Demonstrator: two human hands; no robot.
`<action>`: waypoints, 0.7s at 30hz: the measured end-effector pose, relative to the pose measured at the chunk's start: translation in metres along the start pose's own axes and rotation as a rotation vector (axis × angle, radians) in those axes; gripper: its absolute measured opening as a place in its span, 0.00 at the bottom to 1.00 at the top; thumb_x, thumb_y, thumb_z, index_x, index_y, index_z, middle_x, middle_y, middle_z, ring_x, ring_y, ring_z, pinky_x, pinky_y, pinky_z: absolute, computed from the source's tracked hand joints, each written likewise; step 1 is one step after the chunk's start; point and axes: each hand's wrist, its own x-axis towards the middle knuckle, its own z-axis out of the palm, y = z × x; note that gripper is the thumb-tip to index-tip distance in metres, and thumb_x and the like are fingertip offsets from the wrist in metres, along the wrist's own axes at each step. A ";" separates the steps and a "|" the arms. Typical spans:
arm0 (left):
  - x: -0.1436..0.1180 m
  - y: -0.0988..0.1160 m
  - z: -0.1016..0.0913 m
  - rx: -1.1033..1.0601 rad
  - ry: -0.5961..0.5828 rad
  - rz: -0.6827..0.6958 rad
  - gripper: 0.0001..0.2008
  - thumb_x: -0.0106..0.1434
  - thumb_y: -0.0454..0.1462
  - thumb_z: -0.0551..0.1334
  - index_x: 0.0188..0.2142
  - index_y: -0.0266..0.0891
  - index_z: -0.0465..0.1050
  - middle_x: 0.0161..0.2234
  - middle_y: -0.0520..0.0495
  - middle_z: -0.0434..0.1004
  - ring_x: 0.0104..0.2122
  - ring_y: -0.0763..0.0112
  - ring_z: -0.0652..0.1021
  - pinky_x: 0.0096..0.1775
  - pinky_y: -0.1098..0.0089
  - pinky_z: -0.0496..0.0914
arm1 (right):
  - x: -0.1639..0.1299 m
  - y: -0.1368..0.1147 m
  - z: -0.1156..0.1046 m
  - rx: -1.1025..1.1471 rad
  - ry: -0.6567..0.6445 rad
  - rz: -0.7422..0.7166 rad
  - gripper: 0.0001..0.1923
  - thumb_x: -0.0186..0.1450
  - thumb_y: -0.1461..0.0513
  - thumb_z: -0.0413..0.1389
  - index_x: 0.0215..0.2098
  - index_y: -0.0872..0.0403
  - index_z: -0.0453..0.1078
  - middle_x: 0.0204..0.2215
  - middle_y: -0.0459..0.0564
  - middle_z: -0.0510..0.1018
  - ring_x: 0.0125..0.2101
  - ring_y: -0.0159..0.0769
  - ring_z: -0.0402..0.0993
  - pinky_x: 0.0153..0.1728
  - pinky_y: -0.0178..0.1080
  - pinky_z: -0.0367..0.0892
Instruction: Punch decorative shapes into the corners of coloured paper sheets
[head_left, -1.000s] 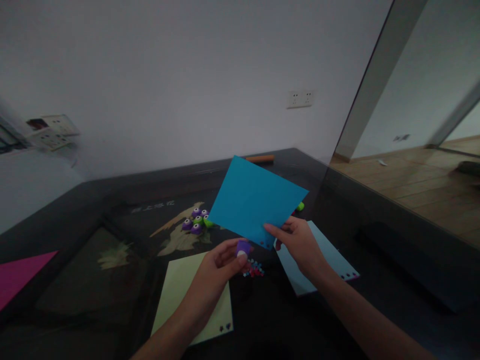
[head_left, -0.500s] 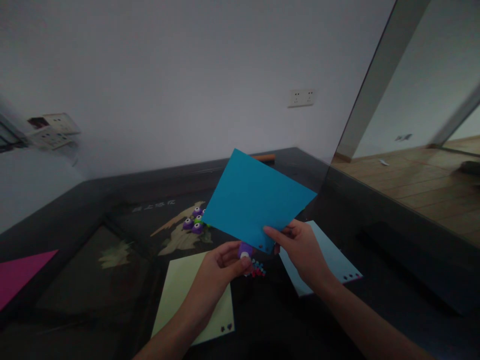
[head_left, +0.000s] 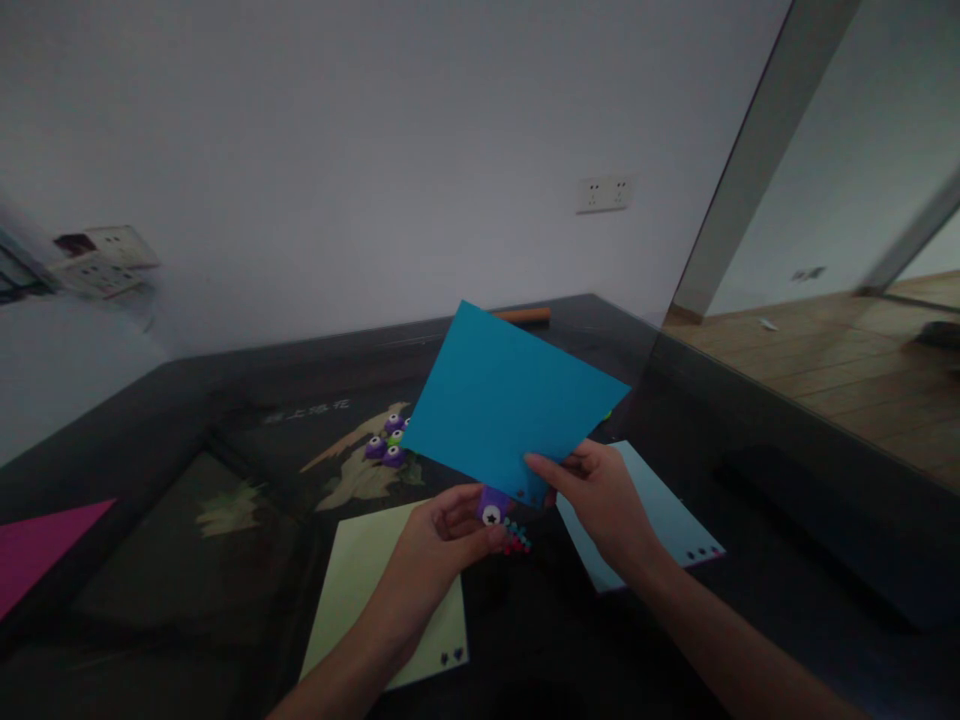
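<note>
My right hand (head_left: 604,500) pinches a sheet of blue paper (head_left: 510,390) by its near edge, thumb on top, holding it tilted above the table. Small dark punched shapes show along that edge beside the thumb. My left hand (head_left: 427,560) is closed around a small purple craft punch (head_left: 493,507), whose round white button bears a dark star. The punch sits at the near edge of the blue sheet. My left thumb lies just below the button. Beneath the punch, tiny red and blue paper cut-outs (head_left: 517,540) are scattered on the dark table.
A pale yellow sheet (head_left: 352,570) and a light blue sheet (head_left: 664,515), both with punched holes, lie on the table. Several purple and green punches (head_left: 393,440) cluster behind. Pink paper (head_left: 45,545) is at far left, a long black object (head_left: 817,535) at right, a brown bar (head_left: 525,316) at the back.
My left thumb has come off the punch's white button and moved down, so the star now shows. The blue sheet has shifted slightly left.
</note>
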 end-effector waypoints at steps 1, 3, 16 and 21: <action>0.000 0.000 0.000 -0.006 0.011 -0.004 0.19 0.47 0.37 0.71 0.40 0.40 0.74 0.40 0.44 0.81 0.40 0.61 0.78 0.44 0.62 0.69 | 0.000 0.000 0.000 0.011 -0.002 0.002 0.09 0.52 0.57 0.60 0.22 0.55 0.70 0.17 0.44 0.74 0.16 0.28 0.67 0.19 0.32 0.64; 0.000 0.001 0.001 -0.006 0.025 -0.008 0.19 0.46 0.36 0.71 0.39 0.40 0.74 0.39 0.44 0.81 0.40 0.61 0.78 0.44 0.61 0.69 | 0.000 0.001 0.001 0.023 -0.008 0.006 0.09 0.52 0.57 0.61 0.23 0.55 0.70 0.18 0.45 0.75 0.17 0.29 0.67 0.19 0.32 0.64; 0.001 -0.004 -0.001 0.005 0.029 0.015 0.19 0.49 0.43 0.70 0.40 0.37 0.74 0.38 0.42 0.81 0.35 0.62 0.79 0.39 0.64 0.71 | -0.003 0.006 0.003 0.025 -0.091 0.010 0.08 0.54 0.58 0.60 0.28 0.55 0.73 0.23 0.46 0.78 0.22 0.30 0.72 0.22 0.32 0.65; 0.000 -0.006 0.001 -0.005 0.045 0.044 0.17 0.51 0.42 0.69 0.39 0.37 0.75 0.37 0.44 0.80 0.34 0.65 0.78 0.38 0.66 0.70 | -0.005 0.005 0.004 0.001 -0.132 0.005 0.08 0.56 0.58 0.60 0.30 0.55 0.73 0.26 0.47 0.79 0.23 0.31 0.72 0.24 0.33 0.66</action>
